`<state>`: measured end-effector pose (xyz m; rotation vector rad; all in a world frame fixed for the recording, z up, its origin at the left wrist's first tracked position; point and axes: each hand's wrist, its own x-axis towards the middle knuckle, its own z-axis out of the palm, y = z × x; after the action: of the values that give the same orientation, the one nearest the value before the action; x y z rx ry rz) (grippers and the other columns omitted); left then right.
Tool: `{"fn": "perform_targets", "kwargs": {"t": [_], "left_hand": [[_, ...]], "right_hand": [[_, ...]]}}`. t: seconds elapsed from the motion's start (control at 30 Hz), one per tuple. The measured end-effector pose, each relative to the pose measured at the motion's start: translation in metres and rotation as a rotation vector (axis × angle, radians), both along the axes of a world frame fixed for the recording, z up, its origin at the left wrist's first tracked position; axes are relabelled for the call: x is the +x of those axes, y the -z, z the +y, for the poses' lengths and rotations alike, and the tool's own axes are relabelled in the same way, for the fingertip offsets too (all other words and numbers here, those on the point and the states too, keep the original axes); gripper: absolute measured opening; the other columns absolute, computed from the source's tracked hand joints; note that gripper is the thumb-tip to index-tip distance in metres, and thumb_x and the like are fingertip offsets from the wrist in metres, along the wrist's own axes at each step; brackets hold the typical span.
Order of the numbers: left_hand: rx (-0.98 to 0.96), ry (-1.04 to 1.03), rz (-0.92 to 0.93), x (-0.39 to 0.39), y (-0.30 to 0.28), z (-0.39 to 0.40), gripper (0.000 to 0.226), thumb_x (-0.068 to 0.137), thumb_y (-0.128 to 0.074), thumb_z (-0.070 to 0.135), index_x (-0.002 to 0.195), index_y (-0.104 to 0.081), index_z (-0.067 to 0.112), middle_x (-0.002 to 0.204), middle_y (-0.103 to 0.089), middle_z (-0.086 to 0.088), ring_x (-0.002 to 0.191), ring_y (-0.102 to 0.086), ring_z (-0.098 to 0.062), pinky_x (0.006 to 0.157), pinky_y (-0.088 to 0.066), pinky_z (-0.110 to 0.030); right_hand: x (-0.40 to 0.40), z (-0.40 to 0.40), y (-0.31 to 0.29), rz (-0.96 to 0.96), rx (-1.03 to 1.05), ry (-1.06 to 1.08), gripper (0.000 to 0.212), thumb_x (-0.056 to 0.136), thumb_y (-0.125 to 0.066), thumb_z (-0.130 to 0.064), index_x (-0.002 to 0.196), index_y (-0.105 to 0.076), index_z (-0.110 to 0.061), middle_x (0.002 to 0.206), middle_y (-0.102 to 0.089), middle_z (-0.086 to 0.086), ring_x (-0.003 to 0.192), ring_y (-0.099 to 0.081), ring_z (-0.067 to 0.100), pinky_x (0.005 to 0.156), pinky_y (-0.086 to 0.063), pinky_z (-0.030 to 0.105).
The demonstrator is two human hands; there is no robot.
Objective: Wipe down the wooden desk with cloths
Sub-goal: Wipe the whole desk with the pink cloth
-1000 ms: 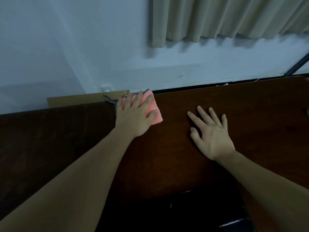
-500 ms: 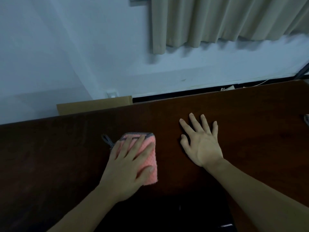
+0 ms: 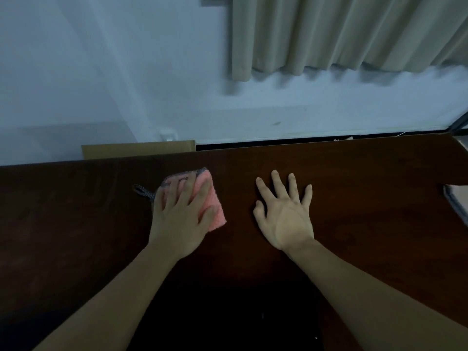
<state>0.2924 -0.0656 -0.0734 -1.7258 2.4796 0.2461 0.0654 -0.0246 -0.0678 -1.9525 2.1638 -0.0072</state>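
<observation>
A dark wooden desk (image 3: 367, 198) fills the lower half of the view. On it lies a folded pink cloth (image 3: 211, 201) with a grey trim and a grey hanging loop sticking out to its left. My left hand (image 3: 181, 211) presses flat on the cloth with its fingers spread, covering most of it. To the right, my right hand (image 3: 285, 211) rests flat on the bare desk top with straight, spread fingers and holds nothing.
The desk's far edge runs close to a white wall, where a beige curtain (image 3: 342, 34) hangs. A cardboard piece (image 3: 139, 149) stands behind the desk at the left. A grey-edged object (image 3: 455, 201) sits at the desk's right edge. A dark shape lies below the near edge.
My left hand first drew the cloth toward me from the far edge, then pushed it back away over the last half second. My right hand has stayed flat in roughly the same spot.
</observation>
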Motion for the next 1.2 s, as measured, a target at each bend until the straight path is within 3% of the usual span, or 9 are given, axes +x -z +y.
{"fn": "perform_targets", "kwargs": {"t": [0.1, 0.27, 0.4, 0.5, 0.63, 0.83, 0.93, 1.07, 1.2], "left_hand": [[0.061, 0.125, 0.023, 0.016, 0.0, 0.037, 0.069, 0.085, 0.014, 0.071, 0.148, 0.034, 0.049, 0.161, 0.038, 0.008, 0.151, 0.03, -0.025, 0.122, 0.015, -0.05], [0.089, 0.314, 0.044, 0.043, 0.003, 0.045, 0.063, 0.09, 0.01, 0.079, 0.147, 0.029, 0.057, 0.16, 0.035, 0.017, 0.15, 0.032, -0.018, 0.121, 0.019, -0.048], [0.011, 0.219, -0.027, 0.035, 0.004, 0.01, 0.069, 0.085, 0.018, 0.076, 0.147, 0.033, 0.051, 0.165, 0.03, 0.009, 0.154, 0.021, -0.025, 0.123, 0.012, -0.051], [-0.025, 0.05, -0.02, 0.019, 0.008, -0.026, 0.073, 0.09, 0.006, 0.075, 0.155, 0.022, 0.045, 0.169, 0.016, 0.005, 0.155, 0.008, -0.03, 0.123, 0.004, -0.054], [-0.011, -0.086, 0.015, 0.001, 0.006, -0.04, 0.067, 0.102, -0.014, 0.065, 0.159, 0.013, 0.041, 0.17, 0.012, -0.001, 0.155, 0.007, -0.033, 0.124, 0.002, -0.057], [0.019, 0.131, 0.02, 0.027, -0.004, 0.021, 0.07, 0.091, 0.01, 0.07, 0.155, 0.021, 0.045, 0.167, 0.025, 0.005, 0.154, 0.018, -0.03, 0.123, 0.01, -0.052], [0.084, 0.283, 0.049, 0.053, -0.005, 0.05, 0.066, 0.096, 0.001, 0.071, 0.156, 0.017, 0.048, 0.163, 0.032, 0.013, 0.151, 0.031, -0.022, 0.121, 0.02, -0.047], [0.094, 0.351, 0.02, 0.08, -0.003, 0.049, 0.063, 0.1, -0.009, 0.07, 0.151, 0.024, 0.052, 0.161, 0.034, 0.018, 0.148, 0.036, -0.014, 0.12, 0.021, -0.045], [0.034, 0.276, 0.014, 0.085, 0.003, 0.007, 0.067, 0.097, -0.006, 0.071, 0.155, 0.02, 0.049, 0.165, 0.027, 0.012, 0.153, 0.025, -0.022, 0.121, 0.019, -0.047]], "right_hand": [[0.001, 0.0, 0.0, -0.005, -0.004, 0.0, 0.059, 0.105, -0.019, -0.05, 0.162, -0.012, -0.036, 0.171, 0.0, 0.004, 0.155, 0.008, 0.037, 0.119, 0.006, 0.066], [0.001, 0.0, 0.0, 0.01, 0.007, 0.001, 0.059, 0.105, -0.018, -0.05, 0.162, -0.01, -0.036, 0.171, 0.002, 0.004, 0.155, 0.009, 0.037, 0.119, 0.007, 0.065], [0.0, 0.001, 0.001, 0.011, -0.001, 0.005, 0.059, 0.105, -0.02, -0.05, 0.162, -0.01, -0.037, 0.171, 0.002, 0.004, 0.155, 0.009, 0.037, 0.119, 0.007, 0.065], [0.0, 0.001, 0.001, 0.007, -0.014, 0.007, 0.059, 0.105, -0.021, -0.05, 0.162, -0.012, -0.037, 0.171, 0.0, 0.004, 0.155, 0.008, 0.037, 0.119, 0.007, 0.065], [0.001, 0.001, 0.0, 0.015, -0.002, -0.003, 0.059, 0.105, -0.021, -0.049, 0.162, -0.011, -0.036, 0.171, 0.001, 0.004, 0.155, 0.009, 0.037, 0.119, 0.007, 0.065], [0.011, -0.01, -0.013, 0.054, 0.058, 0.034, 0.059, 0.103, -0.028, -0.052, 0.16, -0.018, -0.037, 0.171, -0.001, 0.002, 0.155, 0.006, 0.037, 0.118, 0.003, 0.071], [0.033, -0.015, -0.018, 0.056, 0.057, -0.012, 0.064, 0.101, -0.033, -0.055, 0.16, -0.012, -0.04, 0.17, 0.008, 0.002, 0.154, 0.014, 0.04, 0.117, 0.005, 0.071], [0.078, -0.013, -0.008, -0.101, 0.067, -0.019, 0.067, 0.103, -0.032, -0.055, 0.16, 0.002, -0.045, 0.17, 0.011, 0.0, 0.153, 0.017, 0.039, 0.118, 0.009, 0.068], [0.089, -0.012, 0.004, -0.014, 0.066, -0.002, 0.061, 0.103, -0.018, -0.057, 0.16, -0.002, -0.043, 0.17, 0.013, 0.002, 0.152, 0.019, 0.042, 0.116, 0.009, 0.071]]}}
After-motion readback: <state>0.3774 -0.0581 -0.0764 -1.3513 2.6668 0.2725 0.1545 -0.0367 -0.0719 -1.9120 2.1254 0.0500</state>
